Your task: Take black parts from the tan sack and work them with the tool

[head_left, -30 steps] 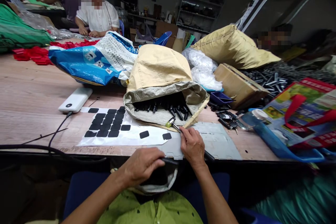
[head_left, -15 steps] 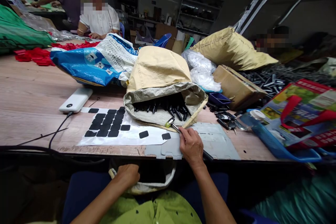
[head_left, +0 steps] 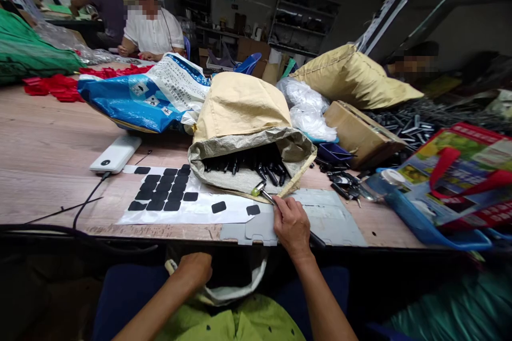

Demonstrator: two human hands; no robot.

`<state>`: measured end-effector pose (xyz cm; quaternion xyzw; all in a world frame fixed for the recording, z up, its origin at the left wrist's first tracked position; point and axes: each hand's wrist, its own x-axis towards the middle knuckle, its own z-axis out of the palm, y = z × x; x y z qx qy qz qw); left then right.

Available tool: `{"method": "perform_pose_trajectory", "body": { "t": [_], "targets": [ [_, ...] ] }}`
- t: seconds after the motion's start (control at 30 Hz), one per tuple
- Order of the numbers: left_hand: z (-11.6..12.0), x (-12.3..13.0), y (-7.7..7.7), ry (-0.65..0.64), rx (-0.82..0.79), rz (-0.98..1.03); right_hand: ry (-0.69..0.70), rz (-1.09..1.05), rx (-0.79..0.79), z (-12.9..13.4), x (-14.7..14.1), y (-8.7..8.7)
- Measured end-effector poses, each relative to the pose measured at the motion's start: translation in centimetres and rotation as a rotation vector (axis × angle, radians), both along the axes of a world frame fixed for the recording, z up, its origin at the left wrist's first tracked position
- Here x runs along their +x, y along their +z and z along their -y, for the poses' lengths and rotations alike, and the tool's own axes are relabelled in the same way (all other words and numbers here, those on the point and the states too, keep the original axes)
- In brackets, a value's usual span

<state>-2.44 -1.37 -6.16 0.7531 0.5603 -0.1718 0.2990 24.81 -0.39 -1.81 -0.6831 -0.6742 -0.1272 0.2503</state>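
My right hand [head_left: 292, 224] is closed round the shaft of a small hammer [head_left: 264, 193] near the table's front edge. The hammer has a metal shaft, a yellow-green tip on its head and a black grip end that sticks out below my hand. Its head lies in front of the mouth of a cream sack [head_left: 244, 101], in which several black tubular parts [head_left: 272, 173] show. Below the table edge, my left hand [head_left: 196, 269] is at the rim of a pale open bag [head_left: 240, 292] on my lap; its fingers are hidden.
Black rounded stickers [head_left: 161, 188] lie on a white backing sheet [head_left: 224, 216], left of a grey board [head_left: 332, 218]. A white power bank [head_left: 116, 154] with a cable stands farther left. Right are a wooden block [head_left: 362, 133] and a blue tray [head_left: 424, 224]. Other people sit behind.
Both hands keep almost the same places, the right still round the hammer. The rim of the lap bag sags slightly lower, and the view has shifted a little.
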Motion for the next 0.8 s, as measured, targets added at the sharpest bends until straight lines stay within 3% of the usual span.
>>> {"method": "perform_pose_trajectory", "body": {
  "t": [0.1,0.17,0.23,0.3,0.43,0.53,0.67,0.8],
  "targets": [
    [1.0,1.2,4.8,-0.128,0.103,0.101,0.003,0.004,0.006,-0.1,0.0,-0.1],
    [0.1,2.6,8.1,-0.178,0.127,0.279,0.006,0.002,0.012,-0.1,0.0,-0.1],
    [-2.5,4.4,10.4,-0.12,0.216,0.391,0.011,-0.001,0.02,0.0,0.0,-0.1],
    [-6.5,6.1,11.5,0.053,0.345,0.415,0.014,-0.005,0.022,0.0,0.1,-0.1],
    [-14.5,9.0,10.8,0.449,0.602,0.424,0.012,-0.014,0.005,0.1,0.1,-0.1],
    [-17.9,10.3,9.8,0.64,0.674,0.366,0.011,-0.022,-0.012,0.1,0.1,0.1],
    [-19.3,10.5,8.9,0.675,0.724,0.336,0.005,-0.031,-0.021,0.1,0.1,0.1],
    [-17.9,8.7,8.6,0.541,0.779,0.444,0.008,-0.039,-0.013,0.1,0.1,0.0]
  ]
}}
